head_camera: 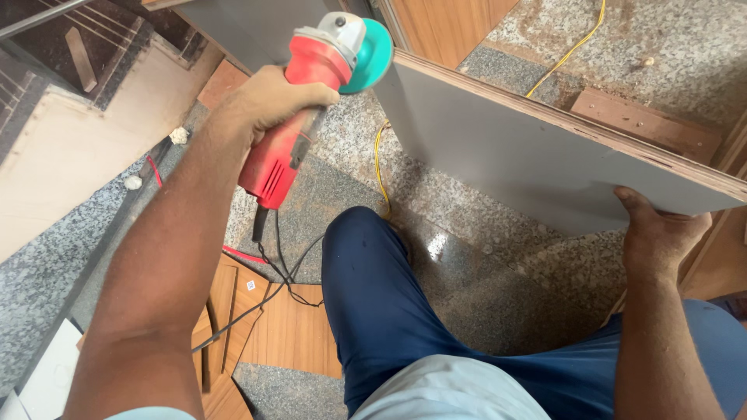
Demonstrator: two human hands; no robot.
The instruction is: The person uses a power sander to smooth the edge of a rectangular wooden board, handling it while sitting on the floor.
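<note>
My left hand (264,97) grips the body of a red angle grinder (292,152). Its teal disc (375,53) sits at the end edge of a grey-faced plywood board (529,155). The board is tilted and runs from the disc to the right edge of the view, with its raw layered edge facing up. Further right, my right hand (657,233) holds the board from below, thumb on the grey face. The grinder's black cable (272,272) hangs down to the floor.
My knee in dark blue trousers (373,295) is under the board on a speckled granite floor (482,225). A yellow cord (380,167) runs across the floor. Brown wooden offcuts (288,334) lie at lower left, a reddish wood block (646,120) at upper right, and a pale panel (70,163) at left.
</note>
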